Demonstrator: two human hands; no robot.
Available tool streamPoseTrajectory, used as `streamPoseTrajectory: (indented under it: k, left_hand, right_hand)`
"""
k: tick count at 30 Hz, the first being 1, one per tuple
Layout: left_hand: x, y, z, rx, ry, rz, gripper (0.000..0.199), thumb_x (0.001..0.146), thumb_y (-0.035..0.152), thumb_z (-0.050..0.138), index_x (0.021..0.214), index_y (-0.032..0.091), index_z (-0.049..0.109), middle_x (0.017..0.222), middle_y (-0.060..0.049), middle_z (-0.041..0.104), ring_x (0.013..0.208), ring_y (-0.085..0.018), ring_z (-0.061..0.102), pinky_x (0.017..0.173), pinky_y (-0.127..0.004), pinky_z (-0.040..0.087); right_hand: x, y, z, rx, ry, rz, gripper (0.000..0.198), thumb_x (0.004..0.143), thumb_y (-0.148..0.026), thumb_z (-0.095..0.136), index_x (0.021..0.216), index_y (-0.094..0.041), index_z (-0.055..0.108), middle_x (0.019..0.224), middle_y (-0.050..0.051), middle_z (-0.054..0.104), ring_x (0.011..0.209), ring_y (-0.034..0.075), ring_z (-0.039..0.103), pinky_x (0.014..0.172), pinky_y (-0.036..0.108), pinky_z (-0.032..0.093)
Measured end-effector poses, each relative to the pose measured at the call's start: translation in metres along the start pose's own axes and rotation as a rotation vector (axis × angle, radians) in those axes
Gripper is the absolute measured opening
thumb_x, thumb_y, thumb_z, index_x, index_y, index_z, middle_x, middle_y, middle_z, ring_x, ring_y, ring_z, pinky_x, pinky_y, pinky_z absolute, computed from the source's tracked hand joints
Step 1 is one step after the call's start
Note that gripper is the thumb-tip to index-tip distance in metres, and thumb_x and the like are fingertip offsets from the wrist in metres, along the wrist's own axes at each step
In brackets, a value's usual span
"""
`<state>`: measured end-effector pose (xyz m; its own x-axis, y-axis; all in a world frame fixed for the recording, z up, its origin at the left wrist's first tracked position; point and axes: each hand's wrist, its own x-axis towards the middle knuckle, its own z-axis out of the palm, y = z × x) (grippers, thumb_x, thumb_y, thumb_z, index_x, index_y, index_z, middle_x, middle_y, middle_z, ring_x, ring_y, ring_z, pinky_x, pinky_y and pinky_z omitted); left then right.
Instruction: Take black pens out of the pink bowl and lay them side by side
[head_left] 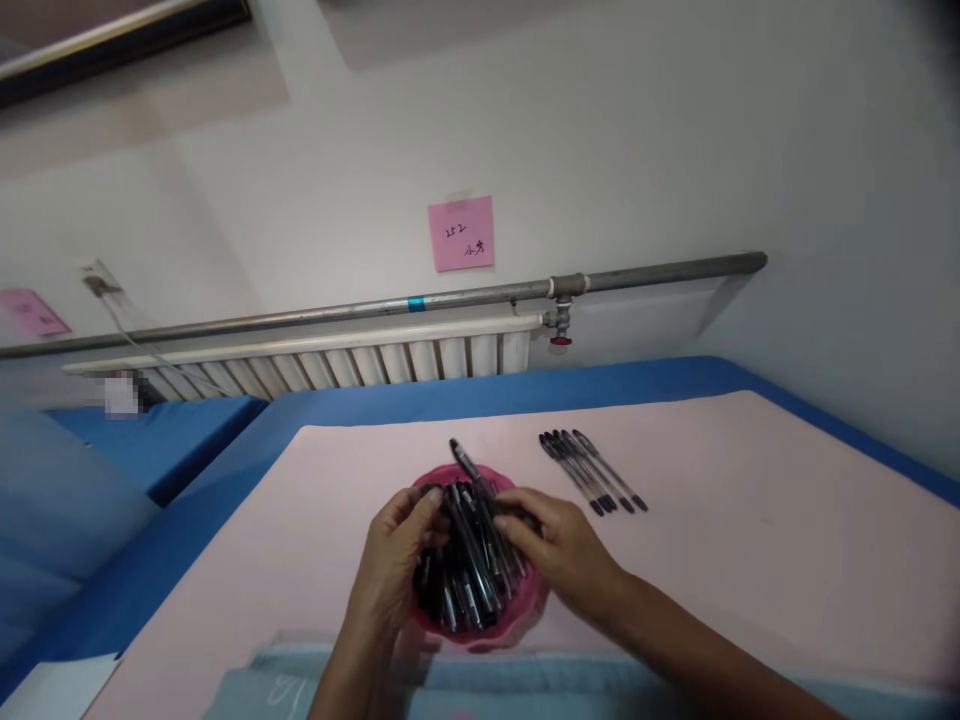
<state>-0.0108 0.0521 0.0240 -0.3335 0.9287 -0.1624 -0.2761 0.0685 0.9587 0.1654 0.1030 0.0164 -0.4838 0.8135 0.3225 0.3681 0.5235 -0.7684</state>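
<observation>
A pink scalloped basket [534, 605] stands on the pink sheet in front of me, filled with several dark pens [469, 560] that have clear barrels. My right hand [555, 540] reaches over the basket's right side, its thumb and fingers closed on a pen [466, 460] whose dark end slants up to the left, past the far rim. At the left rim is my left hand [394, 540], thumb and fingers curled together over the pens; what lies in them is hidden. To the right of the basket, several more pens [589, 470] lie side by side, slanted on the sheet.
The pink sheet [712, 540] covers a blue table [465, 398]. Light blue cloth [300, 680] lies along the near edge, below the basket. Behind the table are a white radiator [375, 362], a grey pipe [660, 273] and a pink note [461, 233] on the wall.
</observation>
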Motion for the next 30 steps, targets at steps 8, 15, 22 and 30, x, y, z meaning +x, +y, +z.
streamPoseTrajectory:
  k: [8, 15, 22, 30]
  left_hand:
    - [0.002, -0.002, -0.002, 0.055, 0.005, -0.034, 0.026, 0.068, 0.038, 0.068, 0.078, 0.015, 0.062, 0.066, 0.001, 0.059, 0.058, -0.009, 0.053, 0.055, -0.020, 0.043]
    - [0.004, -0.001, -0.006, 0.077, 0.009, -0.024, 0.027, 0.067, 0.039, 0.068, 0.076, 0.015, 0.062, 0.065, 0.001, 0.059, 0.057, -0.009, 0.052, 0.055, -0.021, 0.042]
    - [0.006, 0.005, -0.013, 0.148, 0.081, 0.017, 0.026, 0.065, 0.040, 0.067, 0.072, 0.015, 0.060, 0.063, 0.002, 0.059, 0.060, -0.011, 0.054, 0.056, -0.022, 0.042]
    - [0.006, 0.001, -0.015, 0.484, 0.121, 0.140, 0.015, 0.072, 0.032, 0.058, 0.068, 0.018, 0.059, 0.057, 0.003, 0.055, 0.053, -0.012, 0.048, 0.052, -0.022, 0.036]
  right_hand:
    - [0.013, 0.039, -0.050, -0.653, 0.016, 0.266, 0.016, 0.081, -0.017, 0.045, 0.076, -0.015, 0.060, 0.071, 0.009, 0.065, 0.062, 0.021, 0.058, 0.051, 0.027, 0.031]
    - [0.008, 0.046, -0.049, -0.794, -0.061, 0.288, 0.015, 0.080, -0.013, 0.044, 0.088, -0.013, 0.058, 0.085, 0.012, 0.066, 0.070, 0.023, 0.060, 0.054, 0.028, 0.028]
    - [0.013, 0.042, -0.050, -0.792, -0.040, 0.260, 0.016, 0.084, -0.019, 0.043, 0.078, -0.015, 0.057, 0.082, 0.012, 0.065, 0.070, 0.024, 0.060, 0.055, 0.029, 0.032]
    - [-0.003, -0.010, -0.011, -0.203, -0.069, -0.160, 0.015, 0.087, -0.021, 0.043, 0.078, -0.020, 0.055, 0.077, 0.003, 0.060, 0.071, 0.016, 0.056, 0.063, 0.027, 0.044]
